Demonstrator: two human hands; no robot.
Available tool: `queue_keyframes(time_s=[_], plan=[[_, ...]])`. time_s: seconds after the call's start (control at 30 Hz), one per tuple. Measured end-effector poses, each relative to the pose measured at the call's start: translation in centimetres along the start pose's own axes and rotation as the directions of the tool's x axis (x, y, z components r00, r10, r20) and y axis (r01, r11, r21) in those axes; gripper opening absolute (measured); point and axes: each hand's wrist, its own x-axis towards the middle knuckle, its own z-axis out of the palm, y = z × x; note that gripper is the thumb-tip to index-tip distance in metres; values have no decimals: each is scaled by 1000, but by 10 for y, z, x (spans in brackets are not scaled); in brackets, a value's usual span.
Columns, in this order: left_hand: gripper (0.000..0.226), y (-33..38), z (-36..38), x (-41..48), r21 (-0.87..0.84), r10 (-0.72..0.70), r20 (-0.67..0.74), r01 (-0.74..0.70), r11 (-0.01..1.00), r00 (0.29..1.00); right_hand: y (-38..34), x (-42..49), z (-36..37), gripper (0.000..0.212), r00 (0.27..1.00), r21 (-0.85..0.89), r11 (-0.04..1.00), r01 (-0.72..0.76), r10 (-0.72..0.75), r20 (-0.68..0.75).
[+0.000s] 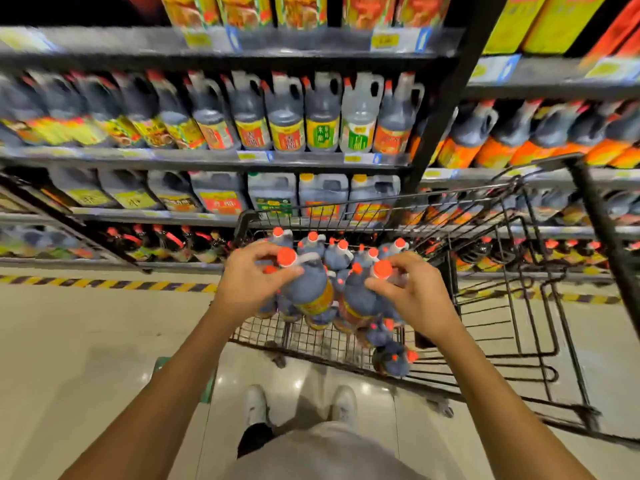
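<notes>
Many dark bottles (308,284) in wire cart (311,337), glossy floor (86,341) (perhaps tile), stocked shelves (138,157)

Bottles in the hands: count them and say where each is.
2. The left bottle is held by the left hand, the right bottle by the right hand, both over the cart; fingers may hide another.
</notes>
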Motion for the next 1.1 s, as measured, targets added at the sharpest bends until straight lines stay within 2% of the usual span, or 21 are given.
queue_keyframes(time_s=[0.13,0.3,0.43,0.53,0.6,0.7,0.83,0.97,1.1], plan=[[17,45,-35,2,-45,97,-138,-104,994,986,-54,14,-27,17,983,59,982,177,-174,-63],[13,91,-81,1,-136,110,-313,-159,978,943,-119,34,-52,30,928,44,930,365,-360,-96],[9,115,-118,-4,-41,189,-418,-226,973,888,-167,49,-54,30,883,5,885,465,-464,-70],[9,124,-148,-7,46,222,-459,-226,973,861,-202,53,-48,19,847,54,845,531,-529,-58],[7,125,-168,-11,74,233,-487,-227,971,841,-224,56,-38,15,827,112,820,561,-561,-35],[9,120,-201,-19,100,258,-528,-243,965,809,-253,61,-16,21,795,131,786,604,-605,-38],[6,105,-249,-29,121,278,-561,-255,959,780,-289,71,22,6,761,209,739,640,-647,-43],[17,84,-298,-37,103,274,-585,-265,959,764,-324,79,66,10,752,264,718,644,-658,-45],[18,56,-357,-45,83,263,-581,-266,960,770,-366,89,114,12,752,288,716,636,-658,-27]])
